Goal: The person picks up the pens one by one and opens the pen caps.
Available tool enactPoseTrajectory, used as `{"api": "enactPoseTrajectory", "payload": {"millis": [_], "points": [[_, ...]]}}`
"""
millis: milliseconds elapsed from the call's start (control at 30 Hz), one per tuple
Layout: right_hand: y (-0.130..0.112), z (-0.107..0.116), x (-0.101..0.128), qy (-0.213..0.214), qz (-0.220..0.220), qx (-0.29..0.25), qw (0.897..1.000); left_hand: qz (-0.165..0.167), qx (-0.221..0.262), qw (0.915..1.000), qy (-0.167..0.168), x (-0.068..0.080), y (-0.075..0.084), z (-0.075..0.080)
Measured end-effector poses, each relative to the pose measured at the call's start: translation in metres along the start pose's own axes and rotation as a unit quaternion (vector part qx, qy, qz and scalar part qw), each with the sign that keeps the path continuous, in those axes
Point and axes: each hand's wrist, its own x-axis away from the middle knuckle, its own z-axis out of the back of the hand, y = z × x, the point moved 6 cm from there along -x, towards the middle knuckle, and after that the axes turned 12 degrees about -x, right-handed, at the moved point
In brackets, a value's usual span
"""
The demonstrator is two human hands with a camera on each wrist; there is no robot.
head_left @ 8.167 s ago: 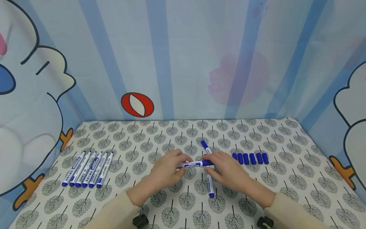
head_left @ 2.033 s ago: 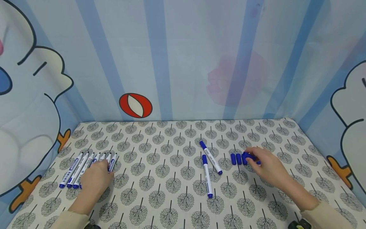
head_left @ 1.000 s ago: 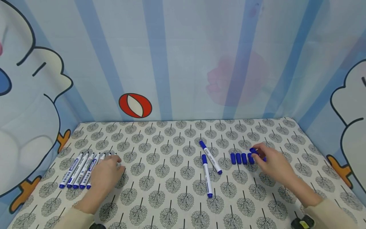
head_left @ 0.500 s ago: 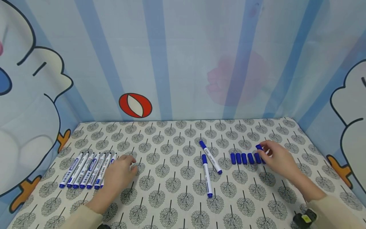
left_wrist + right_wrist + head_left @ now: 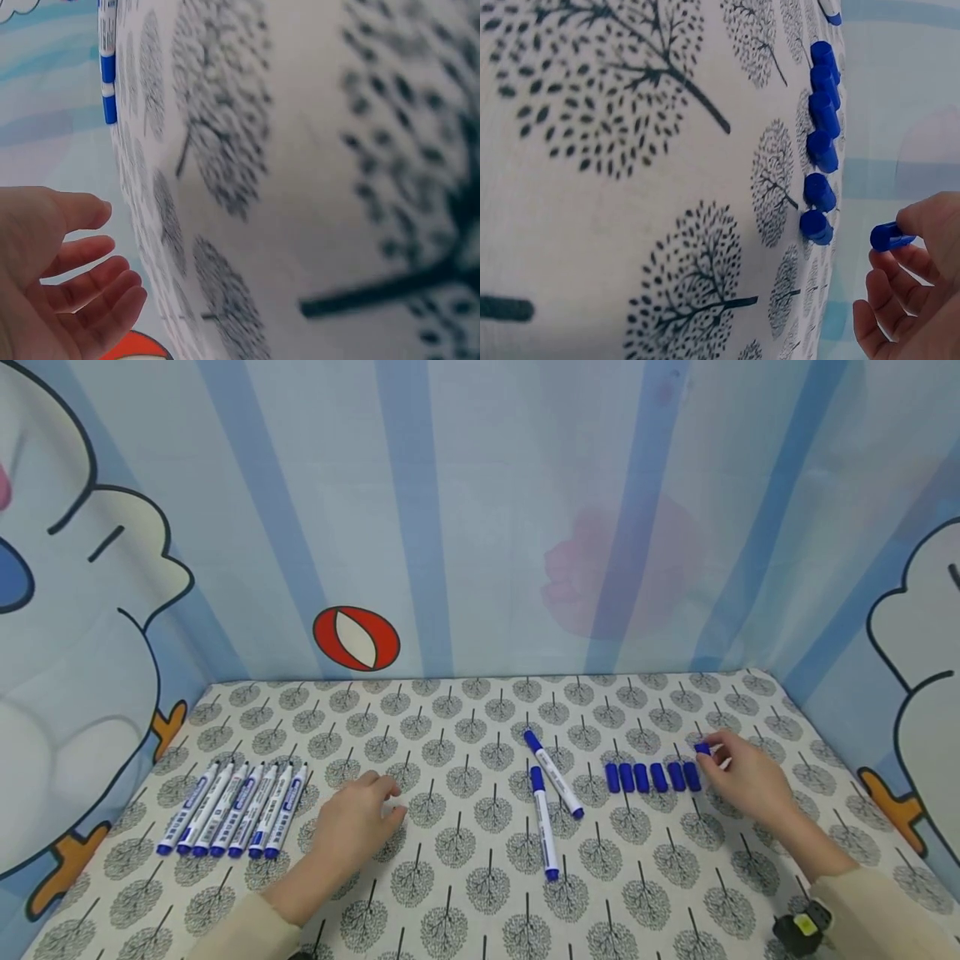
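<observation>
Nearest the viewer, two cream sleeves point(image 5: 877, 914) enter from about 5 and 7 o'clock over the bench point(image 5: 480, 893), which wears a cloth printed with small grey trees. The left hand point(image 5: 352, 827) lies low over the cloth toward 7 o'clock; its grip is released, fingers loosely spread and holding nothing, as the left wrist view also shows. Beyond it at 8 o'clock, seven uncapped markers point(image 5: 232, 810) lie side by side in a neat row, well apart from the hand.

Near the middle, two capped markers point(image 5: 545, 822) lie close together: one points roughly from 6 to 12 o'clock, the other angles from 11 to 5 o'clock just beyond it, their ends near one another.

To the right, at about 3 o'clock, the right hand point(image 5: 750, 781) pinches one blue cap point(image 5: 702, 748) between thumb and fingertip, lifted a little off the cloth. The right wrist view shows that cap point(image 5: 889, 236) clear of the bench, just beside the end of a row of six blue caps point(image 5: 651, 777) lying side by side.

Farthest off, a curtain wall point(image 5: 480, 527) rises behind the bench, striped in pale blue with cartoon figures and a red oval.
</observation>
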Motion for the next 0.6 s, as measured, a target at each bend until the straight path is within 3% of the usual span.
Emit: {"api": "enactPoseTrajectory", "payload": {"millis": [133, 600], "points": [[0.011, -0.001, 0.000, -0.005, -0.029, 0.005, 1.000, -0.018, 0.007, 0.9998, -0.008, -0.002, 0.011, 0.001], [0.040, -0.011, -0.002, -0.070, -0.105, 0.034, 0.991, -0.111, -0.002, 0.9936, 0.018, -0.003, 0.047, 0.004]]}}
